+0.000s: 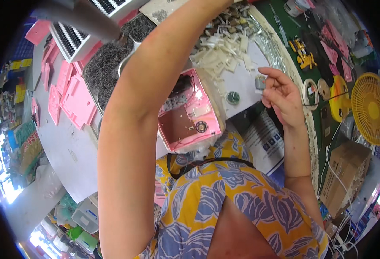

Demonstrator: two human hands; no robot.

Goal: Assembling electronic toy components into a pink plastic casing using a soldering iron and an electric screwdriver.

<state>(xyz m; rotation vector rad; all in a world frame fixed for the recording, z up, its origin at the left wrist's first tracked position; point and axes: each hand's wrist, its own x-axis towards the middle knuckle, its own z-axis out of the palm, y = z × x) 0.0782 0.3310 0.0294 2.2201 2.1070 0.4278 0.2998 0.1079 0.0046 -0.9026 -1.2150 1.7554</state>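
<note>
My right hand (283, 97) pinches a small grey block-shaped part (260, 82) between thumb and fingers, above the right side of the white work surface. My left forearm (155, 64) stretches up across the middle, and its hand lies beyond the top edge, out of view. Below that forearm sits an open pink plastic case (211, 123), with a brown panel, a round black speaker (201, 126) and wires inside, partly covered by the arm. A small round green-topped item (232, 98) lies between the case and my right hand. Pale plastic pieces (226, 56) are heaped beyond it.
Pink plastic panels (75, 101) lie at the left, beside a tray of small dark parts (110, 60). A blurred dark tool (86, 21) hangs at the upper left before white racks (71, 41). At right stand a yellow fan (371, 108) and a cardboard box (345, 172).
</note>
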